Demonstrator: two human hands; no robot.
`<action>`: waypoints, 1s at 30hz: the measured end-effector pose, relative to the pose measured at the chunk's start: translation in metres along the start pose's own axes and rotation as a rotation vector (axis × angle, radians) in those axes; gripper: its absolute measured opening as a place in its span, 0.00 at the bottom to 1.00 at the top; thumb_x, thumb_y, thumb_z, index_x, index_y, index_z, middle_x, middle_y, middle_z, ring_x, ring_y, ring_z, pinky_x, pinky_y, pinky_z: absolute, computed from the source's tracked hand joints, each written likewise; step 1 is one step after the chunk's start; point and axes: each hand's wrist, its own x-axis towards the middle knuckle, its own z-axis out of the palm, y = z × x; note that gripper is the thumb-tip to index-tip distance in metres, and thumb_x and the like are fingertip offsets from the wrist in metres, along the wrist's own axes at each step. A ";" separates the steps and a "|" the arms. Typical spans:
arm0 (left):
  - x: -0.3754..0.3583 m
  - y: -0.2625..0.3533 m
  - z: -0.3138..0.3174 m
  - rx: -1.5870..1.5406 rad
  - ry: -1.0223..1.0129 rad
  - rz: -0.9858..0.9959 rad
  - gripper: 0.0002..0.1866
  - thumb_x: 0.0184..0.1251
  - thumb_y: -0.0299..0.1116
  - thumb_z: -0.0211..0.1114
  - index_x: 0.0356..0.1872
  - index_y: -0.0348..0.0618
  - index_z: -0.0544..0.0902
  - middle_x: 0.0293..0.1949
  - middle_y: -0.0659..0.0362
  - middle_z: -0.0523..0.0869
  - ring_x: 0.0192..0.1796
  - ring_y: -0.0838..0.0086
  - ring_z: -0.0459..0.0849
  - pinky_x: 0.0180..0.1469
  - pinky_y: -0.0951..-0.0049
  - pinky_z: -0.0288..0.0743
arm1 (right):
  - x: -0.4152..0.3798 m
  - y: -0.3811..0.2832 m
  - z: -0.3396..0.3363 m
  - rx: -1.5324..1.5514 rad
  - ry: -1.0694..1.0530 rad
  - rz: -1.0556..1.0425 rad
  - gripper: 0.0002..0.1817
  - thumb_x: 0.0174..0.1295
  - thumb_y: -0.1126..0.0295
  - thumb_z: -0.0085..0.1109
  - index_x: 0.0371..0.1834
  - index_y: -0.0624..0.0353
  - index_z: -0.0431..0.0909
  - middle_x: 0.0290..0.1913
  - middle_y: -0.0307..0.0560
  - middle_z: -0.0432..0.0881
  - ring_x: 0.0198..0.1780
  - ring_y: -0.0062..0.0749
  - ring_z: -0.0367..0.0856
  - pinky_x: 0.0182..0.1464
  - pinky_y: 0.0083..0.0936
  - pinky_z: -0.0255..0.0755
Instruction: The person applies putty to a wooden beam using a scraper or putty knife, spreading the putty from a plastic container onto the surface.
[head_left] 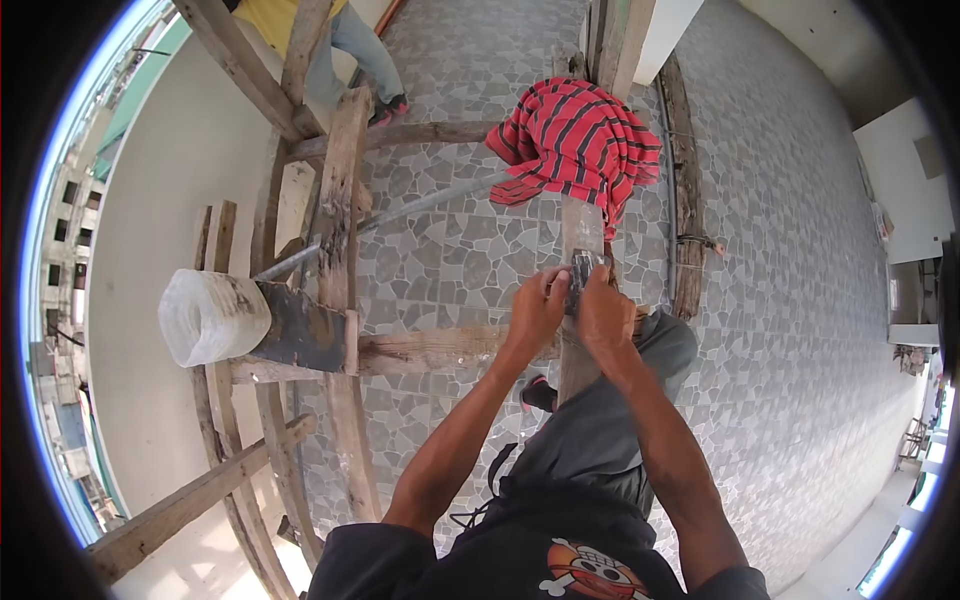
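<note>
My left hand (537, 312) pinches the left side of a small dark object with pale streaks (579, 274); its exact kind is too small to make out. On the other side, my right hand (604, 318) closes its fingers round the same object. Both hands are close together above a wooden plank (580, 372), which runs away from me between my arms. Just beyond them, a red cloth with black stripes (585, 140) is draped over the timber.
Rough scaffold beams (345, 200) stand to the left, joined by a crosspiece (430, 349). A cut white plastic container (210, 318) rests by a dark board (300, 325). A grey pipe (420, 205) slants across. Another person's legs (362, 55) show behind the frame.
</note>
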 end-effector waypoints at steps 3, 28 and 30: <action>0.021 0.049 -0.004 0.060 -0.155 -0.220 0.25 0.72 0.46 0.51 0.36 0.28 0.83 0.28 0.41 0.84 0.32 0.52 0.84 0.38 0.61 0.74 | 0.018 -0.012 -0.010 0.023 -0.042 -0.046 0.15 0.66 0.62 0.48 0.46 0.64 0.68 0.28 0.55 0.85 0.33 0.51 0.86 0.36 0.46 0.76; 0.081 0.083 0.012 0.564 -0.406 -0.379 0.35 0.71 0.52 0.39 0.43 0.22 0.81 0.46 0.27 0.80 0.56 0.36 0.76 0.60 0.52 0.66 | 0.025 -0.017 -0.002 0.132 -0.041 -0.091 0.10 0.56 0.72 0.59 0.41 0.57 0.79 0.35 0.49 0.84 0.37 0.39 0.87 0.36 0.35 0.79; 0.079 0.087 0.012 0.655 -0.409 -0.283 0.35 0.71 0.51 0.39 0.42 0.21 0.81 0.45 0.27 0.80 0.55 0.36 0.77 0.58 0.51 0.67 | 0.016 -0.018 -0.007 0.039 -0.069 -0.117 0.12 0.60 0.69 0.57 0.45 0.59 0.76 0.35 0.52 0.84 0.37 0.44 0.87 0.38 0.36 0.78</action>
